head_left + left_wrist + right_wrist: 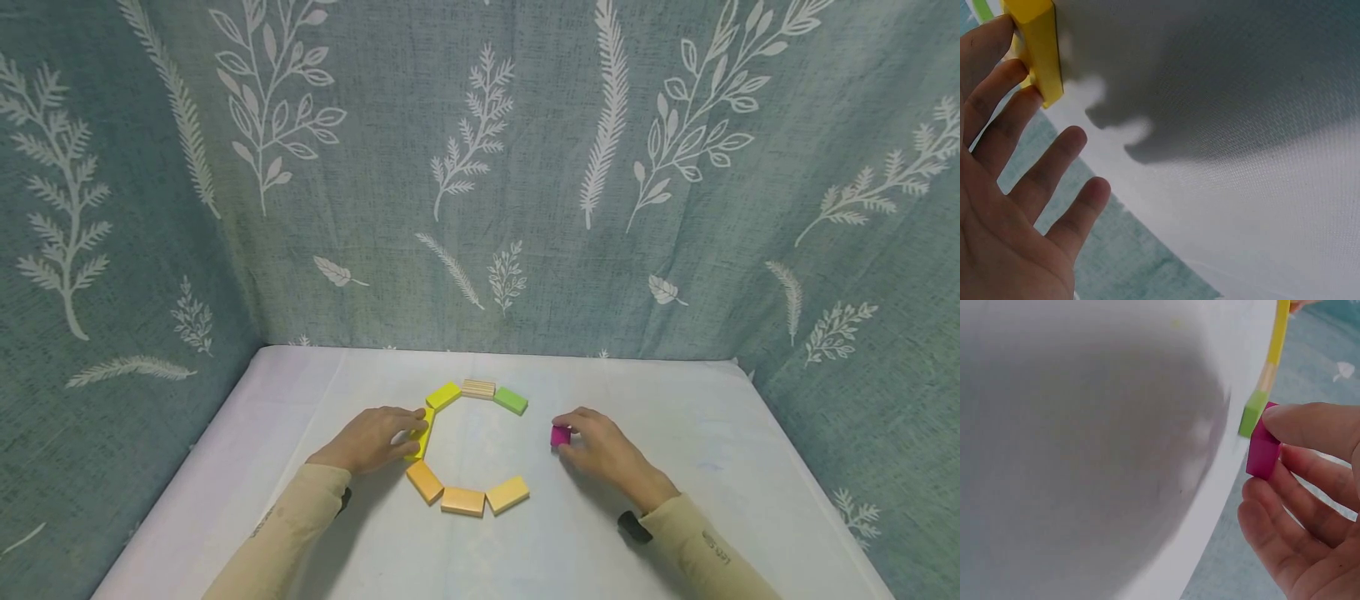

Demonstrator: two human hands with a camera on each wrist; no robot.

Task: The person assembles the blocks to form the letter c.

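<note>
My left hand [367, 440] pinches a bright yellow block [1044, 56] between thumb and fingertips, at the left side of a curved row of blocks. Two of its fingers stretch free of the block in the left wrist view. To the right of the row, my right hand [609, 452] grips a magenta block [1264, 453] with thumb and fingers. The magenta block stands apart from the row, right of and nearer than the green block [511, 401]. My fingers hide part of both held blocks.
Farther along the curve lie another yellow block [444, 396] and a striped pale wooden block [478, 388]. Two orange blocks [425, 482] and a light orange block [507, 495] form its near side. The white-covered table [480, 558] meets blue-green leaf-patterned curtains [525, 275].
</note>
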